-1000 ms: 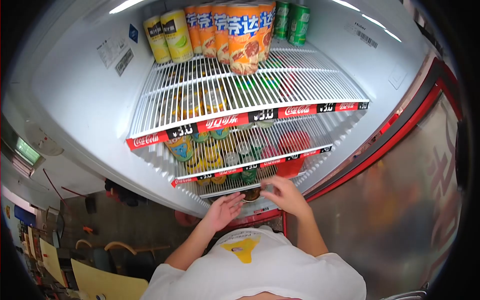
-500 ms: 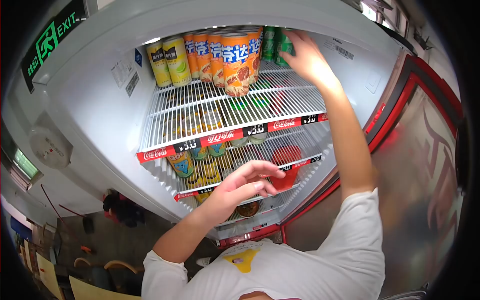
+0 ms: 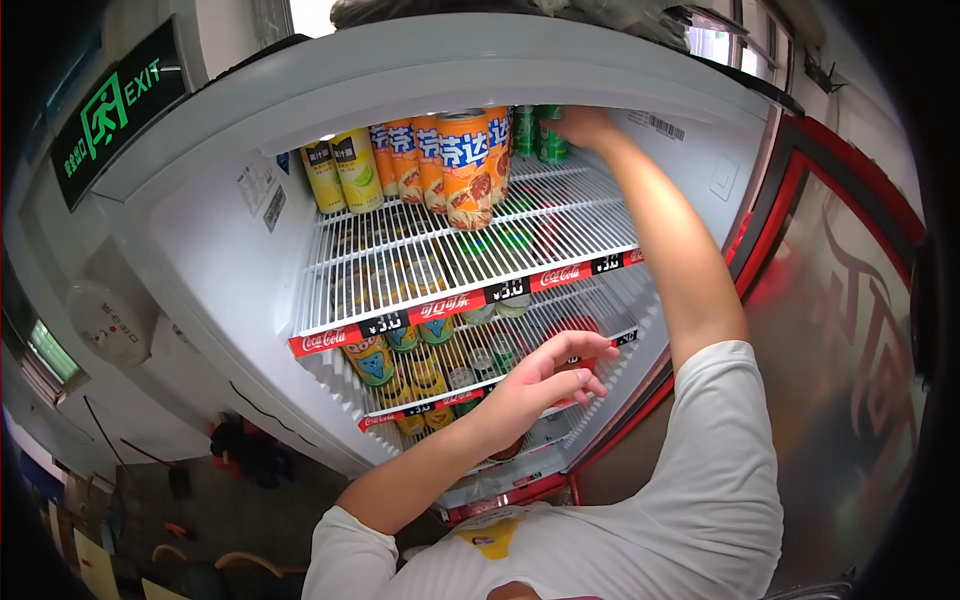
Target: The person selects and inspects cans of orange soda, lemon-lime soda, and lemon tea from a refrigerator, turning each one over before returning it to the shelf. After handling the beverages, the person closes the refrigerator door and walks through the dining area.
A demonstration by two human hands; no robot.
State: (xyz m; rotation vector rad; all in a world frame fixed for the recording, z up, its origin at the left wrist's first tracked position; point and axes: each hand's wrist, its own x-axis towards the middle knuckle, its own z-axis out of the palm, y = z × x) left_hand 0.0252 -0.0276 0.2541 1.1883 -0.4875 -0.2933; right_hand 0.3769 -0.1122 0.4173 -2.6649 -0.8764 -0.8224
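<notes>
While the right hand [image 3: 585, 128] reaches into the upper right of the fridge [image 3: 215, 245], it covers part of a green can [image 3: 551, 146]; its fingertips are hidden, so I cannot tell whether they pinch it. That can is upright at the top shelf's [image 3: 450, 305] back right, beside a second green can [image 3: 523, 133]. Orange cans [image 3: 467, 178] stand to their left, then two yellow cans [image 3: 357, 172]. Lower down, the left hand [image 3: 548, 385] hangs before the lower shelves, fingers loosely spread, thumb apart.
</notes>
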